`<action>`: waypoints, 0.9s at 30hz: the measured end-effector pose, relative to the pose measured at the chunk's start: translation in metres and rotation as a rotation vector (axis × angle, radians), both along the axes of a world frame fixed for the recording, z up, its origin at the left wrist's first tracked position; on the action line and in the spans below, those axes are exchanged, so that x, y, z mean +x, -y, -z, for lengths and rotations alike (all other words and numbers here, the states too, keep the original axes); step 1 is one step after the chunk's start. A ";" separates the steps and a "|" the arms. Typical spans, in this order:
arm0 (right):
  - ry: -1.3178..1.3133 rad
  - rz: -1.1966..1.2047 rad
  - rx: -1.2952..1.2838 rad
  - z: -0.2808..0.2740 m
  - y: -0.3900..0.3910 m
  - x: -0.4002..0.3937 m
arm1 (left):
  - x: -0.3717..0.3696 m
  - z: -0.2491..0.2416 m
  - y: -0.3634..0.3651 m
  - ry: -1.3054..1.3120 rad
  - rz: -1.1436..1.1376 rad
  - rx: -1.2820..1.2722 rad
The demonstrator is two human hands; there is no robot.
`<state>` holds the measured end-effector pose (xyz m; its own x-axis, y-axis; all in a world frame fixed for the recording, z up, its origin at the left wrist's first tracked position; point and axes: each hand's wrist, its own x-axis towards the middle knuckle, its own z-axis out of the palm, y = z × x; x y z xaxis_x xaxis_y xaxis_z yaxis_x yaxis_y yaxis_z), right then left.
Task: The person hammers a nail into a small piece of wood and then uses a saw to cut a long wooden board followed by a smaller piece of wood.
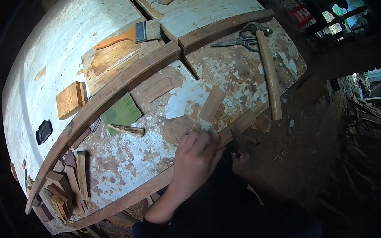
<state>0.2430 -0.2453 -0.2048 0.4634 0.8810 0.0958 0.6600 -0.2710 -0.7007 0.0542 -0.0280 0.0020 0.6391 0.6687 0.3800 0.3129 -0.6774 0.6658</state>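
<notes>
My left hand (196, 156) lies on the near edge of the workbench, its fingers curled down on a small strip of wood (225, 138). Just past the edge, my right hand (241, 165) is closed round a dark tool in shadow; its kind cannot be made out. The tool's dark upper part rises beside the end of the strip. A thin flat wood piece (212, 103) rests on the bench beyond my left fingers, with another pale piece (244, 122) along the edge.
A hammer (270, 78) lies at the right beside black scissors (242, 42). Across a raised wooden rail (130, 81) sit a paintbrush (127, 36) on a board and a wood block (71, 100). Green sandpaper (121, 112) and wood offcuts (61, 192) are leftward. A person (326, 7) is far right.
</notes>
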 end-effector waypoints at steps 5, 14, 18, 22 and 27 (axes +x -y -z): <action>-0.030 -0.036 -0.116 -0.023 -0.017 -0.002 | 0.000 -0.002 -0.003 -0.021 -0.001 -0.033; -0.109 0.024 0.011 0.001 -0.013 -0.004 | -0.002 -0.001 -0.005 -0.005 0.007 -0.039; -0.129 0.013 0.073 0.012 -0.025 0.002 | 0.001 0.003 -0.007 0.016 -0.008 -0.040; -0.115 -0.059 0.123 0.017 -0.022 0.000 | -0.002 0.002 -0.002 0.025 -0.008 -0.069; -0.075 -0.115 0.059 0.014 -0.021 0.017 | -0.001 0.007 -0.003 0.034 -0.004 -0.051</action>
<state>0.2597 -0.2244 -0.2187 0.3673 0.9226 0.1181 0.6297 -0.1533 -0.7615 0.0529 -0.0246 -0.0050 0.6239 0.6901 0.3667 0.2919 -0.6411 0.7098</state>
